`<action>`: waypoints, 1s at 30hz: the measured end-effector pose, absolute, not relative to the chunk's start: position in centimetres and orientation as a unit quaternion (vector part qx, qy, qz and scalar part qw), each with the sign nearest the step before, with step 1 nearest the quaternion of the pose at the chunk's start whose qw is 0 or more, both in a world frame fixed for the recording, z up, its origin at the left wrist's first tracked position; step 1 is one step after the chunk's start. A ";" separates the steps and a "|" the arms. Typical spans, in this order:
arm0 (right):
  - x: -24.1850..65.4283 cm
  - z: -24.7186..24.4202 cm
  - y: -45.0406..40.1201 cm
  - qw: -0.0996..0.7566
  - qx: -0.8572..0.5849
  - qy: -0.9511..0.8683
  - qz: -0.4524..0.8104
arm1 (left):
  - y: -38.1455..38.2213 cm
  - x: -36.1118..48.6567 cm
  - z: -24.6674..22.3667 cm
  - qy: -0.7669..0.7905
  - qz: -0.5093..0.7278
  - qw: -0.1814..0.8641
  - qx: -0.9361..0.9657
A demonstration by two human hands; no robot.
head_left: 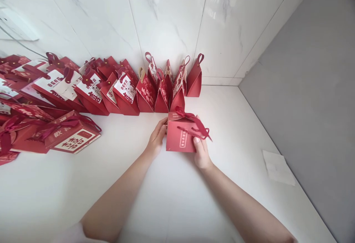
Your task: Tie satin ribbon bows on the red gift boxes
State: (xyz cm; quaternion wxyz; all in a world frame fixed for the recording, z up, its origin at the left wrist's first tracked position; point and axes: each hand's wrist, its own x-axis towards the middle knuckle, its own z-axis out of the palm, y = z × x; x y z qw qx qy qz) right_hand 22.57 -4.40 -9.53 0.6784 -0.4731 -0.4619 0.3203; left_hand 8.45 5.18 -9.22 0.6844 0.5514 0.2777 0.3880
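A red gift box (174, 136) with a dark red ribbon bow and cord handle is held between my two hands over the white surface. My left hand (158, 136) is closed on its left side, the fingertips partly hidden behind it. Gripping its right side is my right hand (202, 152), with the thumb on the front face near the cord. Just behind the box stands a red triangular box (177, 101), the end one of a front row, partly covered by the bow.
Several red triangular boxes (127, 91) with loop handles line the tiled wall (166, 21). A ribboned box (74, 136) lies among others at the left. To the right are a white folded paper (279, 167) and a grey wall (310, 80).
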 end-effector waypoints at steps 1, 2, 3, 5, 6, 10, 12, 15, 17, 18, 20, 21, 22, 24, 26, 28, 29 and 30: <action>22.5 -9.4 -4.4 0.689 -0.472 -0.457 0.306 | 5.1 8.4 -9.2 0.253 0.388 0.682 0.566; 22.5 -9.3 -4.4 0.699 -0.464 -0.453 0.300 | 5.0 8.4 -9.2 0.221 0.384 0.685 0.578; 22.4 -9.2 -4.5 0.706 -0.454 -0.453 0.300 | 4.9 8.3 -9.3 0.188 0.374 0.693 0.586; 22.3 -9.1 -4.5 0.701 -0.452 -0.464 0.299 | 4.9 8.2 -9.5 0.149 0.352 0.707 0.595; 22.3 -9.1 -4.5 0.697 -0.451 -0.470 0.299 | 4.9 8.1 -9.6 0.146 0.343 0.714 0.593; 22.5 -9.7 -4.5 0.683 -0.446 -0.485 0.315 | 5.2 8.1 -9.8 0.197 0.352 0.758 0.512; 22.6 -10.0 -4.5 0.671 -0.449 -0.490 0.328 | 5.4 8.1 -9.5 0.230 0.384 0.779 0.439; 22.6 -10.3 -4.5 0.655 -0.447 -0.497 0.353 | 5.6 8.0 -8.8 0.246 0.369 0.826 0.350; 22.6 -10.2 -4.5 0.648 -0.451 -0.494 0.365 | 5.7 7.8 -8.5 0.228 0.321 0.857 0.331; 22.5 -10.1 -4.4 0.647 -0.457 -0.489 0.365 | 5.7 7.7 -8.4 0.219 0.302 0.867 0.330; 22.4 -9.9 -4.3 0.648 -0.469 -0.473 0.369 | 5.8 7.6 -8.5 0.208 0.269 0.879 0.334; 22.4 -9.9 -4.2 0.651 -0.474 -0.461 0.372 | 5.9 7.6 -8.6 0.206 0.251 0.884 0.337; 22.5 -9.9 -4.1 0.654 -0.479 -0.449 0.376 | 6.0 7.6 -8.7 0.204 0.233 0.888 0.340; 22.6 -10.0 -3.9 0.659 -0.490 -0.425 0.381 | 6.2 7.6 -8.8 0.198 0.198 0.895 0.347; 22.7 -10.2 -3.7 0.660 -0.507 -0.406 0.377 | 6.4 7.7 -8.8 0.191 0.177 0.899 0.351; 22.8 -10.2 -3.7 0.658 -0.518 -0.397 0.376 | 6.4 7.8 -8.7 0.190 0.172 0.901 0.350; 22.8 -10.2 -3.7 0.657 -0.520 -0.394 0.377 | 6.4 7.8 -8.7 0.191 0.173 0.901 0.349; 22.8 -10.2 -3.7 0.657 -0.520 -0.392 0.380 | 6.4 7.9 -8.6 0.193 0.174 0.901 0.347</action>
